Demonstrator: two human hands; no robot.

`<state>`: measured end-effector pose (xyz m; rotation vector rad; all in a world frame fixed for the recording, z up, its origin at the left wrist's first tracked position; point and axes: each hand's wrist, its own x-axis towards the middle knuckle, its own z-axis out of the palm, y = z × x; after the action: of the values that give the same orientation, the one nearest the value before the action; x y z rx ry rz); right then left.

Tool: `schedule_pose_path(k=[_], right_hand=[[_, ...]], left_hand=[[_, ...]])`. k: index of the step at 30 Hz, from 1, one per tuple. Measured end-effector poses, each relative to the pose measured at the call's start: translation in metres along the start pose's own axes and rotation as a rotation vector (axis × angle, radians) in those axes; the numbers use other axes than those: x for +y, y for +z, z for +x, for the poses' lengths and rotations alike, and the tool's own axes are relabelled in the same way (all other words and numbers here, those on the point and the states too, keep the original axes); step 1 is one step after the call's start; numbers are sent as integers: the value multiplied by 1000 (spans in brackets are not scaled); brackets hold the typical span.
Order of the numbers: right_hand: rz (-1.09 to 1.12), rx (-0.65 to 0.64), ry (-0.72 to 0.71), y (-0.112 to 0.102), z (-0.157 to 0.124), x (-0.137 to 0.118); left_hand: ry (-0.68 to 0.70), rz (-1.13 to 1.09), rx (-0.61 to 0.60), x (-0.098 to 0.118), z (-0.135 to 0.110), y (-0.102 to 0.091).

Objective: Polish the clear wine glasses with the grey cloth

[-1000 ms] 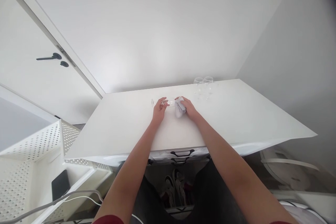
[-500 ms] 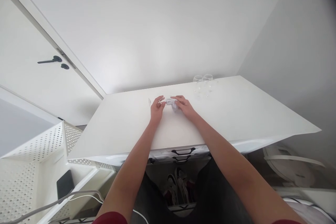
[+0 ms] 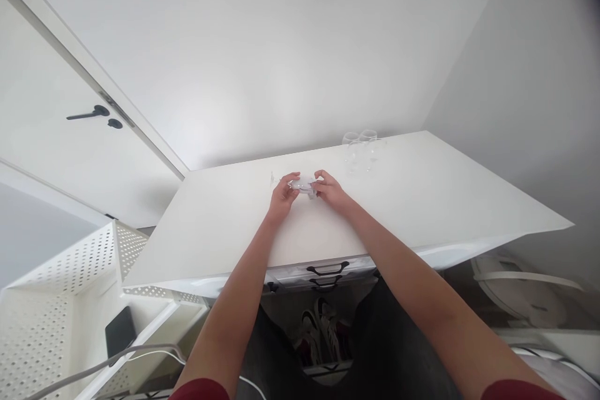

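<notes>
A clear stemmed glass (image 3: 301,185) lies sideways just above the white table (image 3: 422,200), held between both hands. My left hand (image 3: 284,192) is closed round its bowl end. My right hand (image 3: 330,188) is closed at the other side, pressing a small pale grey cloth (image 3: 311,190) against the glass. Only a corner of the cloth shows below the fingers. The foot of the glass (image 3: 272,179) pokes out to the left of my left hand.
Two or three more clear stemmed glasses (image 3: 359,147) stand at the table's back edge, right of my hands. Drawers with black handles (image 3: 325,270) sit under the table. A white perforated shelf (image 3: 70,262) stands at the left, and a door with a black handle (image 3: 89,114) behind it.
The cloth hung open below my right hand before; now it is bunched against the glass and nearly hidden. Both hands have drawn closer together round the glass.
</notes>
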<state>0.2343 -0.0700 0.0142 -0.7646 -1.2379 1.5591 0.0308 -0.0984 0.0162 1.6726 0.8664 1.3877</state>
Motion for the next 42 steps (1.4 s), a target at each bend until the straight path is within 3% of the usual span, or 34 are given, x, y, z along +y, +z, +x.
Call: schedule_pose_path(k=[4,10,13,17,20,27,33,39,42], right_hand=[[105,-28,73,-1,-1,-3],[-353,25,-262,5,-1,5],[-462,3,-293,11,-3,7],[-107,-34,-127,10,-2,1],[130,7,2,3,1,-3],[238,56,71,-4,3,-7],[17,-78,-48,0,1,-3],[-436,70,-358,-3,2,4],[-534,109,-425,-3,1,5]], left_hand=[[0,1,-21,0,1,2],[-164,93,230,-10,4,-1],[-223,126,299,-12,5,-3],[-172,37,238,-12,5,-1],[-101,0,149,-13,5,1],[-83,-37,45,-13,4,1],[-130,44,203,-17,3,-3],[-196,154,221,-14,2,-2],[-201,195,216,-14,2,-2]])
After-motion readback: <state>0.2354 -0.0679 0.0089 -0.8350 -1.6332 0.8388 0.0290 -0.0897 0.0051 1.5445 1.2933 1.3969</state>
